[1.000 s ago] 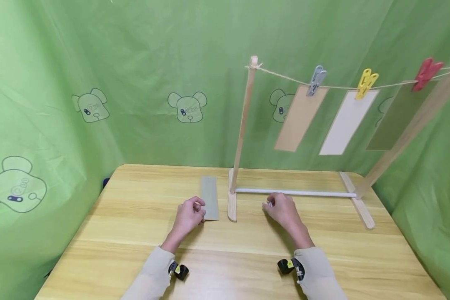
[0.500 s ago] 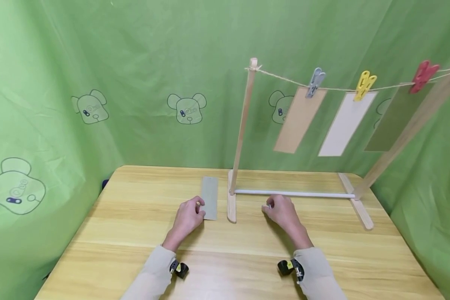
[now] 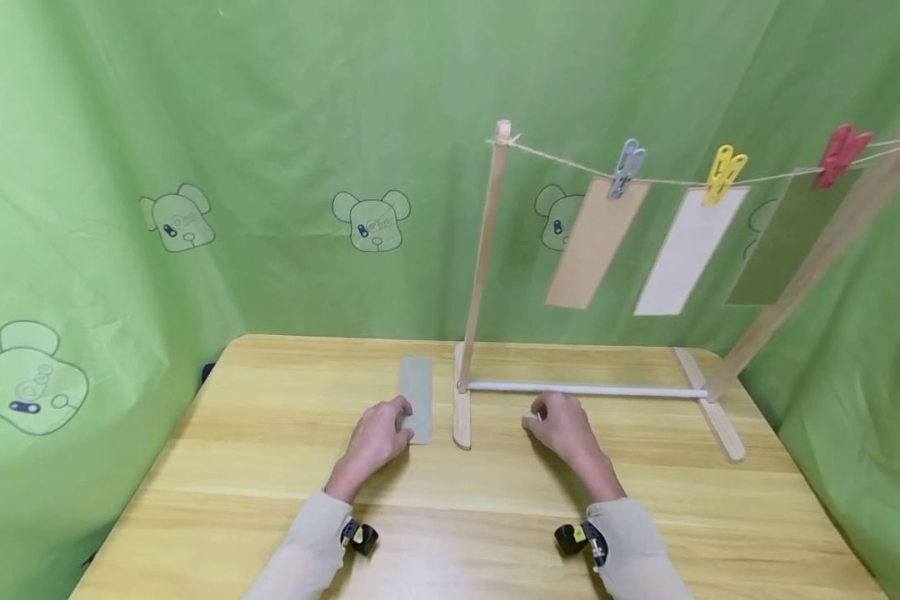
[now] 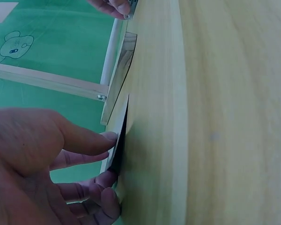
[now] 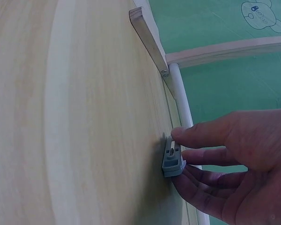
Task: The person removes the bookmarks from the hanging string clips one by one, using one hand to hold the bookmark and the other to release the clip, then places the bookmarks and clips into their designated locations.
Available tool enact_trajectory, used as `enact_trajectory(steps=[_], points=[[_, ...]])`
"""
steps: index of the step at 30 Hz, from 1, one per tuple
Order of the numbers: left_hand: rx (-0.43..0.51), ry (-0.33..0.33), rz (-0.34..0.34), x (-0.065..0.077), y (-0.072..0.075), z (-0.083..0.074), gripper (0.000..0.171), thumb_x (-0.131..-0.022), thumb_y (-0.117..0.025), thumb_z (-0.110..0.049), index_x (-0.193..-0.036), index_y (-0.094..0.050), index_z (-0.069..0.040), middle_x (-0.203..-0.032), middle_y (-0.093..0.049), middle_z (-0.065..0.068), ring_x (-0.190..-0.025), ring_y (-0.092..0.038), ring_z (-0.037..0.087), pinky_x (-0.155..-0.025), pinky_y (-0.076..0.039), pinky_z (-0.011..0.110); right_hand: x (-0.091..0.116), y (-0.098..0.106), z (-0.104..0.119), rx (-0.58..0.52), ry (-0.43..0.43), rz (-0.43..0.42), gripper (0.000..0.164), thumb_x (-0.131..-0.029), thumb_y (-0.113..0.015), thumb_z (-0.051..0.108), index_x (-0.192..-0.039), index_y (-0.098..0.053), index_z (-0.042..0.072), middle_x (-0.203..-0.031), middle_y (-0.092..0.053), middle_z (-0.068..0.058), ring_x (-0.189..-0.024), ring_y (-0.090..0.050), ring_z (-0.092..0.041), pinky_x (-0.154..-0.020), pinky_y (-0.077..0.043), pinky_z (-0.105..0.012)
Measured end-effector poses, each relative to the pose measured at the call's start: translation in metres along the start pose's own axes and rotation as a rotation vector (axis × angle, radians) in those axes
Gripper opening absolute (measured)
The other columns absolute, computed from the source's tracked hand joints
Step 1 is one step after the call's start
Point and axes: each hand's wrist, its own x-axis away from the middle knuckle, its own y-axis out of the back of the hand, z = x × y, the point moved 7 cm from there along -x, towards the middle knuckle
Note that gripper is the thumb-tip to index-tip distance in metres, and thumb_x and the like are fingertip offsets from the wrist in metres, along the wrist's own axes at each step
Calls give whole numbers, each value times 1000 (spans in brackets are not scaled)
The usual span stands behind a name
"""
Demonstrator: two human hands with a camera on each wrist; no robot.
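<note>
A grey-green card strip (image 3: pixel 417 392) lies lengthwise on the table, left of the wooden stand. My left hand (image 3: pixel 375 433) pinches its near left edge; in the left wrist view, the thumb is on the upper face and a finger is beneath. The card's edge (image 4: pixel 118 140) is raised there, with dark shadow under it. To the right, between the stand's feet, my right hand (image 3: pixel 566 425) holds a grey clothespin (image 5: pixel 172 161) by its sides, close above the tabletop. The head view mostly hides this clothespin behind the fingers.
A string (image 3: pixel 547 156) spans the stand's posts. From it hang a tan card (image 3: pixel 596 250), a white card (image 3: pixel 690 254) and an olive card (image 3: pixel 783 250), under grey, yellow and red clothespins. The left post (image 3: pixel 483 258) rises between my hands; a white rod (image 3: pixel 592 389) joins the feet.
My left fingers have moved slightly further over the card's near left edge. The right hand stays nearly where it was with the clothespin. The head view has shifted a little.
</note>
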Motion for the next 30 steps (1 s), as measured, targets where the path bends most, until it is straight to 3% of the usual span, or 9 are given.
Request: enact_trajectory(steps=[12,22,30], points=[[-72,-17,33,1,-1,-1,40,-86,-82,-15,-123,-66,-9,-84,-53,3,-70,-50,18,-54,-45,29,1,-1,2,19,9,-13,26,-84,-82,10,-101,-73,-8,-85,-68,-12,-75,-60,-22,-72,-58,-42],[-2,-35,44,3,1,-1,42,-85,-82,-14,-124,-67,-7,-91,-55,7,-77,-50,20,-60,-47,31,4,0,-1,4,0,-10,35,-86,-80,15,-111,-71,-8,-81,-64,-7,-71,-55,-19,-74,-58,-42],[40,-53,6,4,10,-7,39,-90,-78,-17,-126,-67,-8,-97,-59,10,-83,-53,22,-65,-50,34,9,18,4,-10,2,-62,40,-89,-78,18,-119,-69,-7,-99,-70,-15,-87,-66,-27,-81,-60,-47]])
